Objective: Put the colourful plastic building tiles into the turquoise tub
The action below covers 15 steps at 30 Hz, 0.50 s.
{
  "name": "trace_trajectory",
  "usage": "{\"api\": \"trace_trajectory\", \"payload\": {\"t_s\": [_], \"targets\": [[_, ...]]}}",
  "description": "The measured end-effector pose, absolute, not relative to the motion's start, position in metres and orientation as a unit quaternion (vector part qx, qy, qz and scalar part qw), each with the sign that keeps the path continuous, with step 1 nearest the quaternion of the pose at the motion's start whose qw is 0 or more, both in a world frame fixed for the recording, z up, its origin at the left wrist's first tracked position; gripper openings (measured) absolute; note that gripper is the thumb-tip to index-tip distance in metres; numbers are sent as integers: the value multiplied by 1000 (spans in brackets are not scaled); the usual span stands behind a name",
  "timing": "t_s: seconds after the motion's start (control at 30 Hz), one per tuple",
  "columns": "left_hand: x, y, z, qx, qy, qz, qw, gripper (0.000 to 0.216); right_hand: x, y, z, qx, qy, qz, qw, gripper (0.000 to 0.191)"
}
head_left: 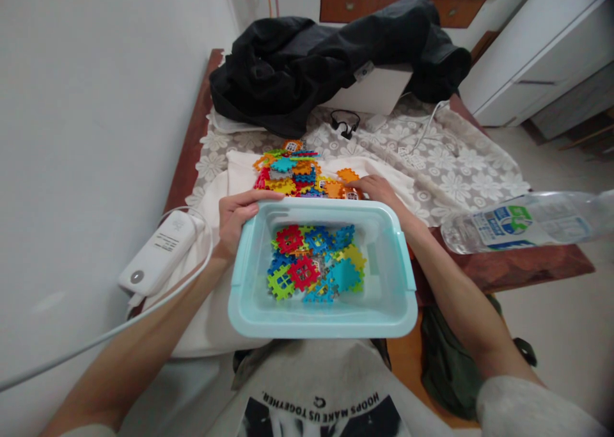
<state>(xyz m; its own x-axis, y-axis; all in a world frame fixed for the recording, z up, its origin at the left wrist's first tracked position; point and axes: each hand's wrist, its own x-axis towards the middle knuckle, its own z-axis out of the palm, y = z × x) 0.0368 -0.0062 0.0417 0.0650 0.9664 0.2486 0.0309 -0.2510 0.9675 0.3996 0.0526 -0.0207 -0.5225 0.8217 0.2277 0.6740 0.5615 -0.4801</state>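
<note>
A pale blue plastic bin sits in front of me on the table edge, holding several colourful interlocking building tiles. My left hand grips the bin's far left corner, fingers curled over the rim. My right hand reaches past the bin's far right corner to the pile of loose colourful tiles on a white cloth, its fingers closed on an orange tile at the pile's right edge.
A white power bank with a cable lies left of the bin. A clear water bottle lies on its side at right. A black jacket, black earphones and a lace cloth fill the back. A wall stands at left.
</note>
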Motion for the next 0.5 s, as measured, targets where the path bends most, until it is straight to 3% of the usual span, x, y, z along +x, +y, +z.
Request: {"api": "trace_trajectory", "payload": {"t_s": [0.1, 0.23, 0.37, 0.5], "targets": [[37, -7, 41, 589, 428, 533, 431, 33, 397, 48, -18, -458, -835, 163, 256, 41], [37, -8, 41, 580, 439, 533, 432, 31, 393, 43, -13, -505, -740, 206, 394, 41], [37, -8, 42, 572, 445, 528, 443, 32, 390, 47, -8, -452, -621, 348, 537, 41], [38, -8, 46, 578, 449, 522, 438, 33, 388, 44, 4, -390, -490, 510, 590, 47]]}}
